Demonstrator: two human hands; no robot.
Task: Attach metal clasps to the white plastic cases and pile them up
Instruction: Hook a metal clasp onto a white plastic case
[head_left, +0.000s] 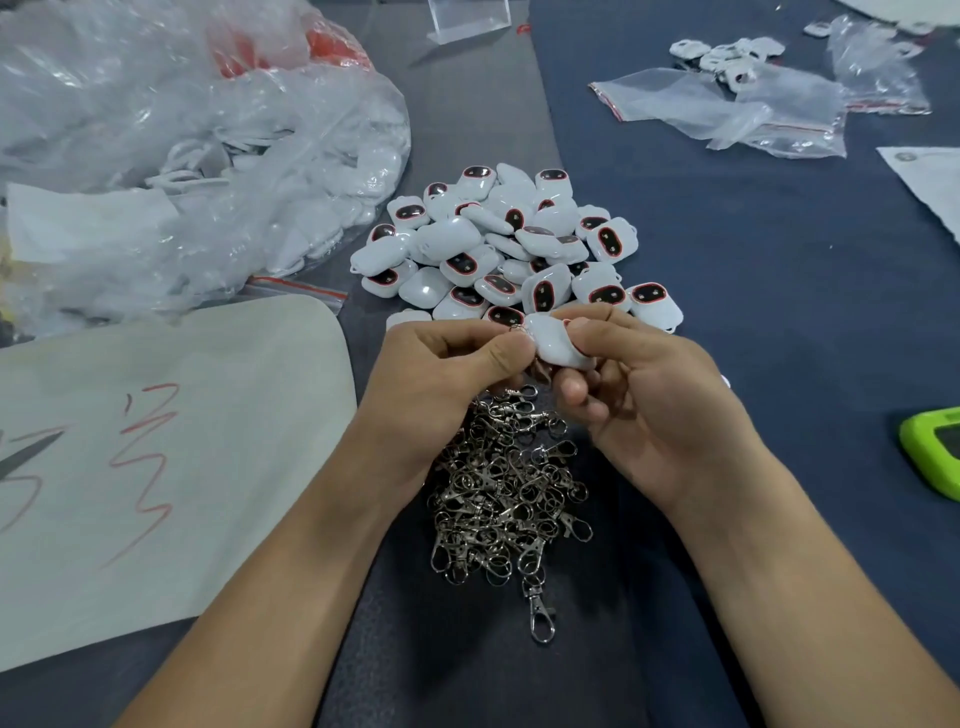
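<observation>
**Presently, one clasp going on**

The white case (558, 343) is held above the tabletop (753, 260), gripped by the right hand (649, 395). The left hand (441, 374) pinches a clasp (517, 328) at its corner. Loose clasps (509, 493) heaped beneath and piled cases (519, 244) beyond suggest much is left. Red scrawl on the sheet (208, 364) is unreadable.

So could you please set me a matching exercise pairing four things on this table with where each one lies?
1 heap of silver metal clasps
2 pile of white plastic cases
3 bright green plastic device
4 big clear plastic bag

a upper left
b right edge
c centre, farther from the person
d centre, nearest the person

Pairs: 1-d; 2-c; 3-b; 4-a
</observation>
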